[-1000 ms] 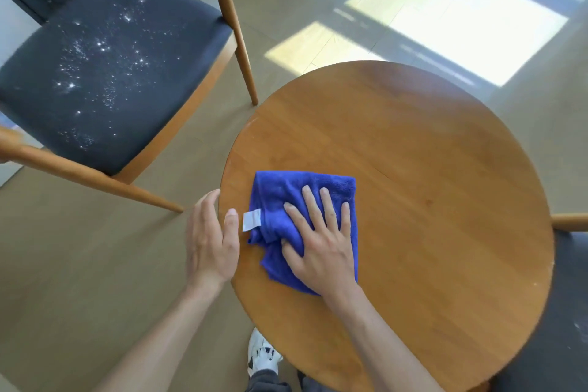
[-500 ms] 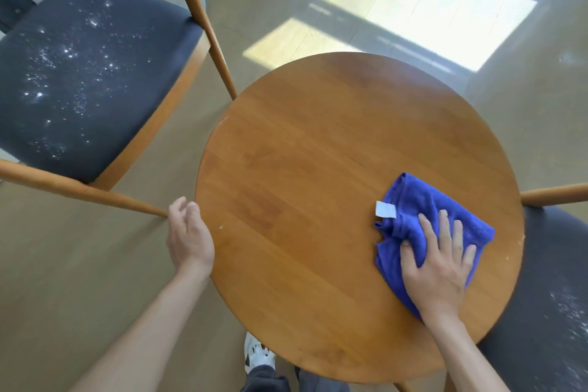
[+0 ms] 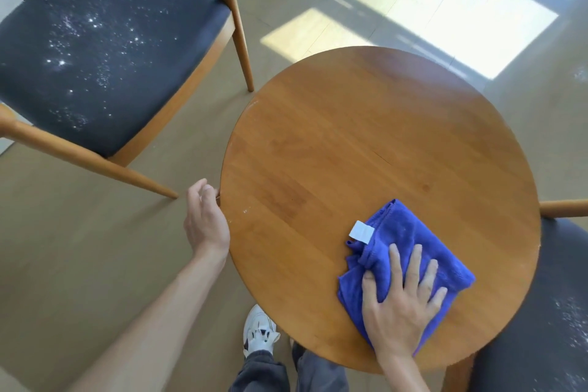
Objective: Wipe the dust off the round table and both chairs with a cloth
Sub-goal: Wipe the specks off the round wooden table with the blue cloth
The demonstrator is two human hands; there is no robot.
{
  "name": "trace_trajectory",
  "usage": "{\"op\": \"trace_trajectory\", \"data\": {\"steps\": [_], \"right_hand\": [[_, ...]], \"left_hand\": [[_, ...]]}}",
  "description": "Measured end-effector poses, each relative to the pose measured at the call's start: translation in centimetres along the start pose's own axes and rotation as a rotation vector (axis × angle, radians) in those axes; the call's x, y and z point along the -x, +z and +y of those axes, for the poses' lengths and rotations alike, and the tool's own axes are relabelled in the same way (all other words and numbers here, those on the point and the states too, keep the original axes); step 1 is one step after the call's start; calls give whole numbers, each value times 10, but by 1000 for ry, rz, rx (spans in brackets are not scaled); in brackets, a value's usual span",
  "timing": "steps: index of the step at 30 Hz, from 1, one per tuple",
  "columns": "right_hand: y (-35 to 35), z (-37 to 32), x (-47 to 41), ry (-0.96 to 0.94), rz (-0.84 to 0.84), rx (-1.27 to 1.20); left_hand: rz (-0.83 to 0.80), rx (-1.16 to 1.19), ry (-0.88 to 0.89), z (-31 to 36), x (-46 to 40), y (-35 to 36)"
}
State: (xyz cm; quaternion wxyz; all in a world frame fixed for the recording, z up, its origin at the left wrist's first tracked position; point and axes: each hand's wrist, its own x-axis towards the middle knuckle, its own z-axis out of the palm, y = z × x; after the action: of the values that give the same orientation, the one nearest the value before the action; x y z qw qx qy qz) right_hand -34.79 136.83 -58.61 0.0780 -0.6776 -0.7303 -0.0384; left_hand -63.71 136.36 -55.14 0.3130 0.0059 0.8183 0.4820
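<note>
Cloth point(image 3: 410, 251), blue and bunched, lies near the desk point(image 3: 350, 143) right edge, pressed under the right hand point(image 3: 402, 305), fingers spread. Left hand point(image 3: 205, 219) curls on the rim. Dust could fall onto the chair point(image 3: 547, 321) beside it.

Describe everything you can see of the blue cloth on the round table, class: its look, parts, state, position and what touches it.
The blue cloth looks like soft, fuzzy microfibre, deep blue, with a stitched hem and a small white tag at its left edge. It is loosely folded and bunched into a rough square, lying flat on the near right part of the round table. The right hand presses on its near half with fingers spread. Nothing else touches it.
</note>
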Motion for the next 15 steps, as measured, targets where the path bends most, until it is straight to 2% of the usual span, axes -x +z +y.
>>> {"op": "trace_trajectory", "data": {"steps": [7,15], "right_hand": [[-2,-76,25,-137,-61,-55],[1,-156,28,-252,-89,-252]], "left_hand": [[-62,50,-34,0,-2,-7],[-139,214,-92,4,-3,-15]]}}
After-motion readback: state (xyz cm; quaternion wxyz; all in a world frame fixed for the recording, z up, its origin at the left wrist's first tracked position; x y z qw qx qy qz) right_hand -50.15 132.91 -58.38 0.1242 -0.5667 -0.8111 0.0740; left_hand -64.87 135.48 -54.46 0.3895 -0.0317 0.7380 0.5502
